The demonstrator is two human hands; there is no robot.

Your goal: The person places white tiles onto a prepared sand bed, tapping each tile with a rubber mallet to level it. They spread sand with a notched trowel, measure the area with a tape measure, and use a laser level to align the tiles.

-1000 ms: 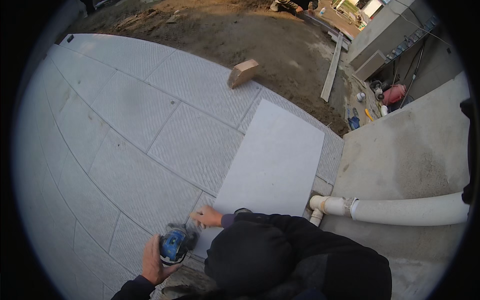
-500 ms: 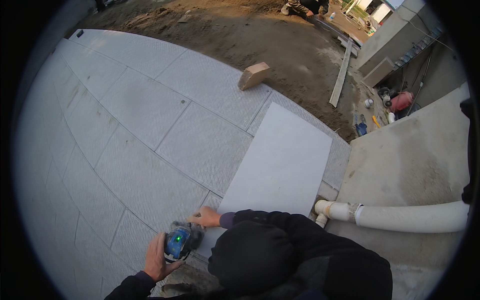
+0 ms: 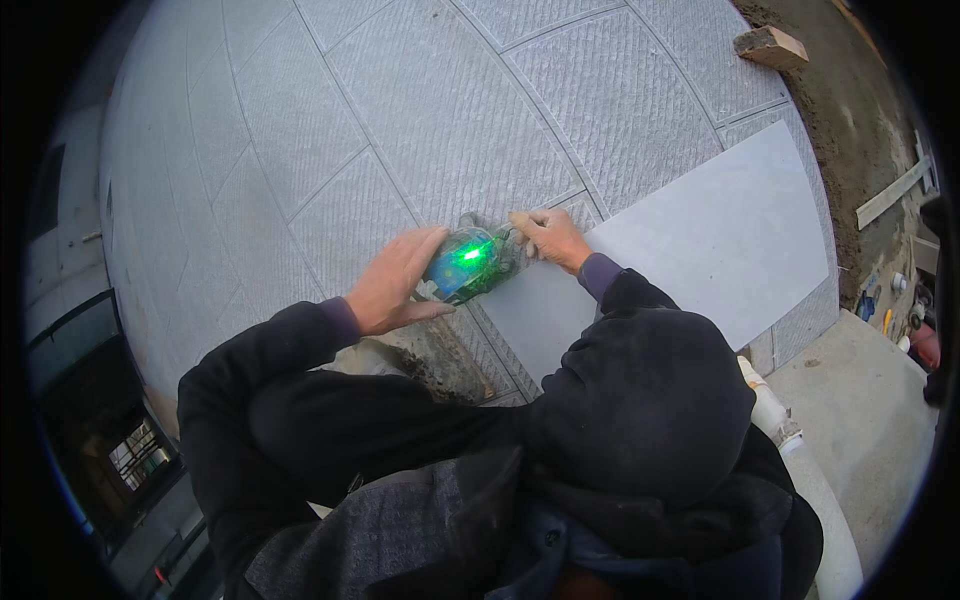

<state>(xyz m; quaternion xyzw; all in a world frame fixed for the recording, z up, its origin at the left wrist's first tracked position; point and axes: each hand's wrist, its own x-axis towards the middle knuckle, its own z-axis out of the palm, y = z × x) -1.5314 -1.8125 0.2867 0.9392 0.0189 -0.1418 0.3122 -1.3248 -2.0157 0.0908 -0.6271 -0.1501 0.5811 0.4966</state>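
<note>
A blue laser level [image 3: 455,268] with a glaring green light stands low over the paving. My left hand [image 3: 392,280] wraps around its near left side, thumb below and fingers above. Against its right side is a dusty grey, lumpy part [image 3: 510,252] whose kind I cannot make out. At that part my right hand [image 3: 556,238] has its fingers pinched together, and what lies between them is hidden. Just right of the level is a smooth pale slab [image 3: 690,225], reaching away from me. Black-clothed parts of my body cover its near edge.
Textured grey paving slabs [image 3: 450,110] spread beyond and left of my hands. A tan block [image 3: 770,47] sits at the far right edge, beside bare soil [image 3: 845,130]. A white pipe [image 3: 820,500] runs along the concrete at right. A dark-framed opening [image 3: 100,400] is at left.
The view has turned, so the slab and block appear farther right. The green light looks much brighter. Both hands remain at the laser level.
</note>
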